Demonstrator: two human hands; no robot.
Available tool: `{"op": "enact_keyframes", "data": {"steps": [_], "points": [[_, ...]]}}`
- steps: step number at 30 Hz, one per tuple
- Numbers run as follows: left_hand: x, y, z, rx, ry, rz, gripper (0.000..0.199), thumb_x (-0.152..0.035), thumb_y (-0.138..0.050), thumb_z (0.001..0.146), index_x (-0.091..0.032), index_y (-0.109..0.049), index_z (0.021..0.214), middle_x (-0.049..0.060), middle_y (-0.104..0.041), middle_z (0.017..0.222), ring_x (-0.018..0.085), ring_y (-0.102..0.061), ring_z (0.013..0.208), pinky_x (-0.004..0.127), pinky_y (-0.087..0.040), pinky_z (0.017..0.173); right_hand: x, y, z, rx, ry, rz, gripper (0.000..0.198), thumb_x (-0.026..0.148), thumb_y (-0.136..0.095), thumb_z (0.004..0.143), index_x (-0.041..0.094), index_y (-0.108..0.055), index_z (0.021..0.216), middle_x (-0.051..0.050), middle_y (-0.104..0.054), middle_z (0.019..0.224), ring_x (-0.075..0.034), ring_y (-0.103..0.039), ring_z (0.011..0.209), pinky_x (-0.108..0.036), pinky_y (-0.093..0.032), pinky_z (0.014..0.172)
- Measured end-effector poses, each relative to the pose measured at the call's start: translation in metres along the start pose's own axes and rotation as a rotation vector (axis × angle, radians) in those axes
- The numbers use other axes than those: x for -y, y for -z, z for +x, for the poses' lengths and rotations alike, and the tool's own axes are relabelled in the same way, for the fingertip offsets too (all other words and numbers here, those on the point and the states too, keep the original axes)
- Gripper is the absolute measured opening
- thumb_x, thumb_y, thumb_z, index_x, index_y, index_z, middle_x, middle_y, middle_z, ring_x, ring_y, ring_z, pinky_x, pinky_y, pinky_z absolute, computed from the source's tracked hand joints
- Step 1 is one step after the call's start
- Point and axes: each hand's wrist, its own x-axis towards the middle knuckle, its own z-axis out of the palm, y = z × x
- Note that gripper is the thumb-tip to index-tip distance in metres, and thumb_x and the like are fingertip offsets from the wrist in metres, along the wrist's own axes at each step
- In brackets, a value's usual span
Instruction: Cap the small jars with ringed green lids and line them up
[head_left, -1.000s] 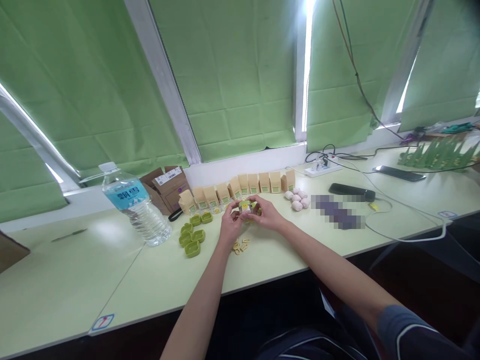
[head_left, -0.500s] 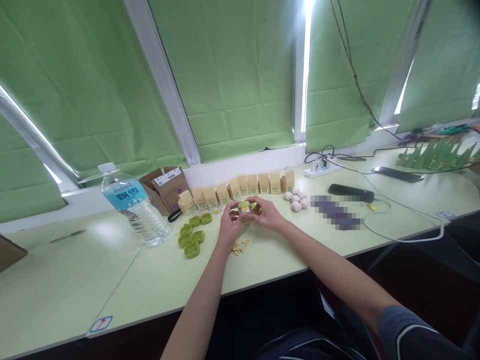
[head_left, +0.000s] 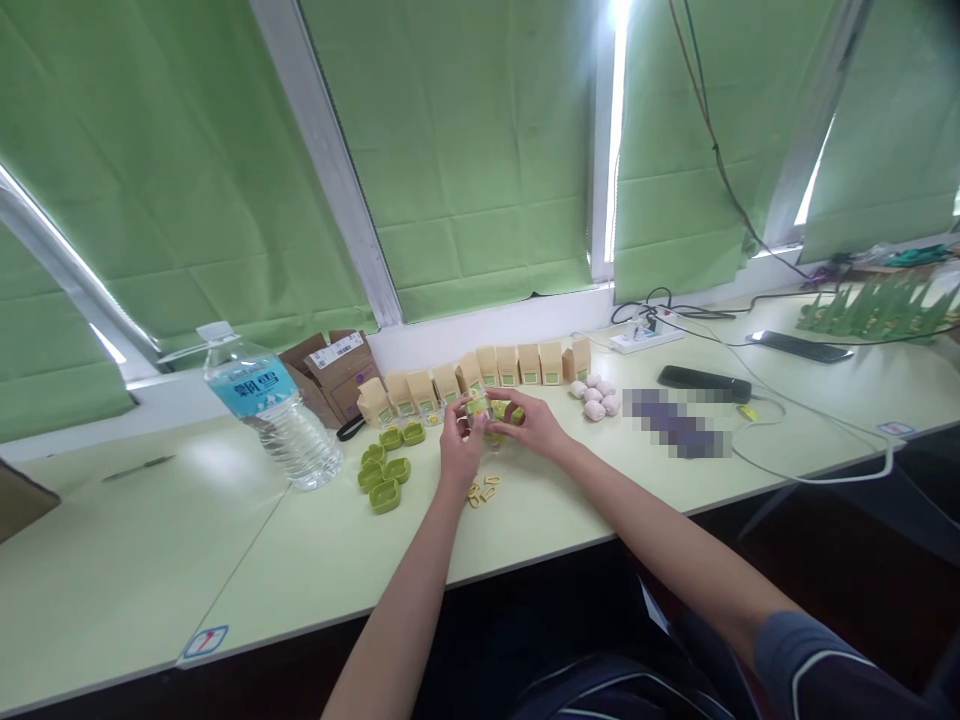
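Note:
Between my two hands is a small clear-and-green piece (head_left: pixel 478 407) with a yellowish mark; its exact kind is too small to make out. My left hand (head_left: pixel 459 445) grips it from the left, thumb up against its front. From the right, the fingers of my right hand (head_left: pixel 531 425) are closed on its edge. Just behind them, partly covered by the right fingers, lie green pieces (head_left: pixel 513 412). Several small yellow loop-like pieces (head_left: pixel 484 490) lie in front of the hands. To the left sit several green shallow shaped cups (head_left: pixel 385 497).
A row of small tan house-shaped boxes (head_left: pixel 529 364) lines the back. White egg-like balls (head_left: pixel 594 410) and a black device (head_left: pixel 703 383) are on the right. A large water bottle (head_left: pixel 274 410) and an opened cardboard box (head_left: pixel 337 375) stand left. Cables (head_left: pixel 810 480) cross the right side.
The held piece has turned and shifted slightly up and left between my fingers. My right fingertips have straightened a little; the things on the table lie as before.

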Motion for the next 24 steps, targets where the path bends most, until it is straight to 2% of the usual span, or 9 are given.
{"op": "enact_keyframes", "data": {"steps": [4, 8, 11, 16, 21, 24], "points": [[0.003, 0.006, 0.005, -0.176, 0.031, 0.062, 0.043, -0.043, -0.063, 0.087, -0.022, -0.049, 0.121, 0.008, -0.06, 0.11, 0.014, -0.064, 0.082, 0.029, -0.052, 0.077, -0.003, 0.002, 0.001, -0.093, -0.012, -0.044, 0.039, 0.038, -0.063, 0.089, 0.026, -0.061, 0.127, -0.004, -0.07, 0.117, -0.014, -0.062, 0.077, -0.028, -0.054, 0.07], [0.01, 0.01, 0.009, -0.249, 0.087, 0.193, 0.039, -0.039, -0.062, 0.087, -0.022, -0.048, 0.12, 0.01, -0.059, 0.115, 0.016, -0.063, 0.089, 0.031, -0.051, 0.079, -0.003, 0.004, 0.001, -0.147, -0.046, -0.134, 0.036, 0.036, -0.06, 0.092, 0.027, -0.062, 0.127, -0.003, -0.072, 0.111, -0.018, -0.061, 0.091, -0.03, -0.055, 0.074], [0.017, 0.011, 0.009, -0.231, 0.1, 0.312, 0.036, -0.033, -0.065, 0.085, -0.022, -0.05, 0.116, 0.01, -0.058, 0.118, 0.019, -0.061, 0.099, 0.034, -0.049, 0.086, -0.004, 0.004, 0.001, -0.131, -0.062, -0.19, 0.037, 0.035, -0.064, 0.09, 0.029, -0.062, 0.126, -0.002, -0.073, 0.108, -0.02, -0.059, 0.101, -0.031, -0.054, 0.077], [0.029, 0.013, 0.009, -0.158, 0.108, 0.42, 0.035, -0.025, -0.068, 0.08, -0.022, -0.05, 0.109, 0.008, -0.058, 0.114, 0.021, -0.059, 0.105, 0.038, -0.046, 0.093, -0.011, 0.0, 0.001, 0.008, -0.025, -0.277, 0.035, 0.03, -0.072, 0.085, 0.028, -0.067, 0.12, -0.001, -0.075, 0.1, -0.022, -0.057, 0.104, -0.037, -0.048, 0.092], [0.031, 0.014, 0.008, -0.101, 0.139, 0.495, 0.031, -0.017, -0.067, 0.077, -0.021, -0.05, 0.103, 0.007, -0.06, 0.108, 0.02, -0.059, 0.102, 0.038, -0.045, 0.093, -0.016, 0.0, 0.002, 0.119, 0.034, -0.404, 0.039, 0.027, -0.077, 0.08, 0.026, -0.07, 0.119, -0.004, -0.074, 0.11, -0.024, -0.056, 0.108, -0.038, -0.045, 0.096], [0.028, 0.014, 0.008, -0.058, 0.172, 0.553, 0.029, -0.013, -0.066, 0.076, -0.021, -0.049, 0.098, 0.006, -0.062, 0.104, 0.021, -0.059, 0.1, 0.036, -0.045, 0.091, -0.014, 0.001, 0.001, 0.173, 0.068, -0.491, 0.04, 0.03, -0.074, 0.084, 0.027, -0.067, 0.124, -0.005, -0.071, 0.116, -0.025, -0.054, 0.114, -0.039, -0.042, 0.097]]}}
